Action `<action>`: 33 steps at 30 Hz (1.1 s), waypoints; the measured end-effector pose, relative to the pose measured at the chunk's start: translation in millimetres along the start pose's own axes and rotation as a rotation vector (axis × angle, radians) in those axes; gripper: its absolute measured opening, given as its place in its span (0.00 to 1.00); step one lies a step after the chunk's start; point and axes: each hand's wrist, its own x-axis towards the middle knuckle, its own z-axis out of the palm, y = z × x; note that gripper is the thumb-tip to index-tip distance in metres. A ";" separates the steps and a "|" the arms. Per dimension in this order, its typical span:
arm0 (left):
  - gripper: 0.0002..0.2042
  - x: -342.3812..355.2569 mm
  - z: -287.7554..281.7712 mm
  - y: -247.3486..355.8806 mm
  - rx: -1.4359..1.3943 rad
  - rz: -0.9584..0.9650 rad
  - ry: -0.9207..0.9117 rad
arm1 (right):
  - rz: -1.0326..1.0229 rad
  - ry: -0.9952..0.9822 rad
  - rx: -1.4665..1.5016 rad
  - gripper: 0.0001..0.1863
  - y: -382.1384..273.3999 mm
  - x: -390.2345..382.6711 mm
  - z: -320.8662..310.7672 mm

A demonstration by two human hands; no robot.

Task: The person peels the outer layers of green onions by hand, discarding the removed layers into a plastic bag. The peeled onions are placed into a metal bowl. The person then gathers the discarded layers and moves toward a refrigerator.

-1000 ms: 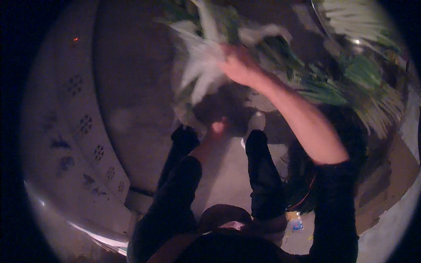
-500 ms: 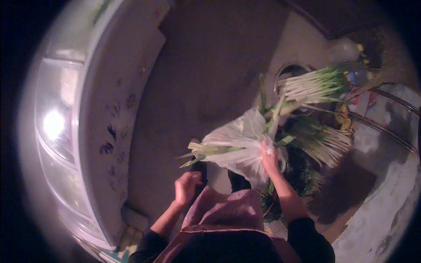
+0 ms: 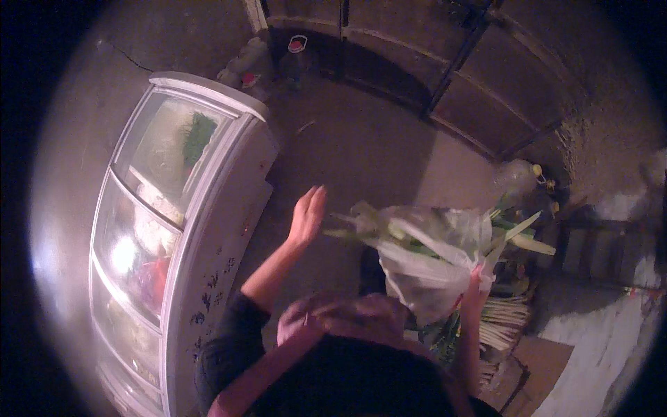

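My right hand (image 3: 476, 283) is closed around the gathered side of a thin white plastic bag (image 3: 424, 271). Green leafy stalks (image 3: 410, 240) lie in the bag, and their ends poke out at its left and right; they look like leeks or scallions, partly hidden by the film. My left hand (image 3: 308, 212) is raised to the left of the bag, apart from it. Its fingers are stretched out and hold nothing. Below my right hand are bundles of long pale-stemmed greens (image 3: 504, 323), partly covered by my forearm.
At the left stands a long white display freezer (image 3: 229, 167) with glass lids and goods inside. Large clear jugs (image 3: 295, 62) stand by the far wall, and another clear jug (image 3: 515, 177) is at the right. Dark panels (image 3: 389, 66) line the back. A brown board (image 3: 549, 361) lies at lower right.
The view has swung toward the freezer and the back wall. My left hand has risen, its fingers straightening from a curl. My right hand still holds the bag.
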 end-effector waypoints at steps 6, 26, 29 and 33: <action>0.23 172.3 104.2 -9.2 -0.080 -0.307 -0.082 | 0.563 -0.070 0.104 0.37 -17.7 174.0 23.0; 0.19 629.9 21.5 -338.6 0.767 -0.658 -0.070 | -0.134 -0.295 -1.133 0.48 200.2 512.9 177.3; 0.18 674.6 5.1 -403.3 0.771 -0.632 0.020 | 0.169 -0.386 -1.255 0.48 221.7 525.8 199.9; 0.17 702.3 -3.6 -456.2 0.788 -0.646 0.098 | 0.375 -0.315 -1.161 0.44 238.3 546.2 201.3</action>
